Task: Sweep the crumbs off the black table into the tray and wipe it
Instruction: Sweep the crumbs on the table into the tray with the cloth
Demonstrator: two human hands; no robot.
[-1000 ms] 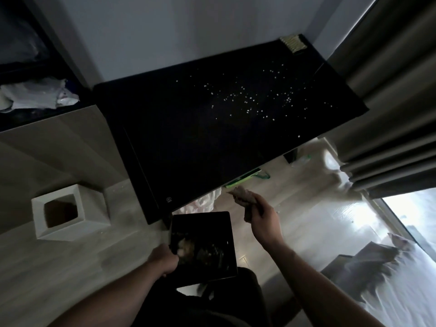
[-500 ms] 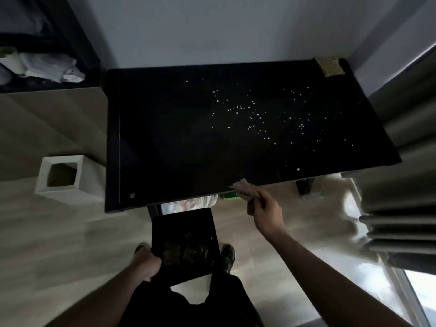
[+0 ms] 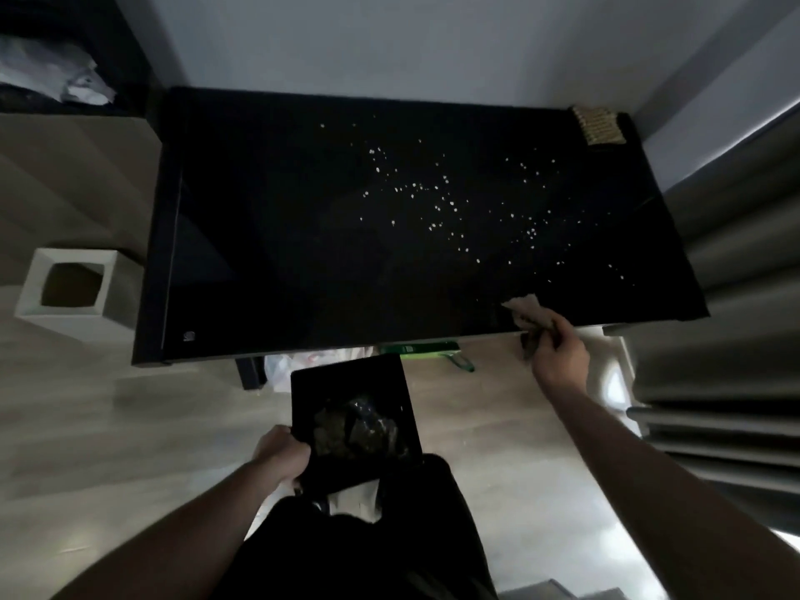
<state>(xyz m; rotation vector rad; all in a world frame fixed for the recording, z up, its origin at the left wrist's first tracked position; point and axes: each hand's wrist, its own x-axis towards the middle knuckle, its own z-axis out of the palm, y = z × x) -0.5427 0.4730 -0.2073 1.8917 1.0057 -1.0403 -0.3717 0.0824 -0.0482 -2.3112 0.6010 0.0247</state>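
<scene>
The black table stands against the wall, with several pale crumbs scattered over its middle and right. My right hand grips a crumpled brownish cloth whose tip lies over the table's front edge at the right. Below the front edge my left hand holds a black square tray by its near left corner. Some dark debris lies in the tray.
A white square bin stands on the wooden floor left of the table. A tan woven pad sits on the far right corner. Grey curtains hang at the right. A green object and a plastic bag lie under the table.
My right hand has carried the cloth up and to the right, onto the table's front edge. The tray stays in my left hand below the edge. The view has swung squarer to the table.
</scene>
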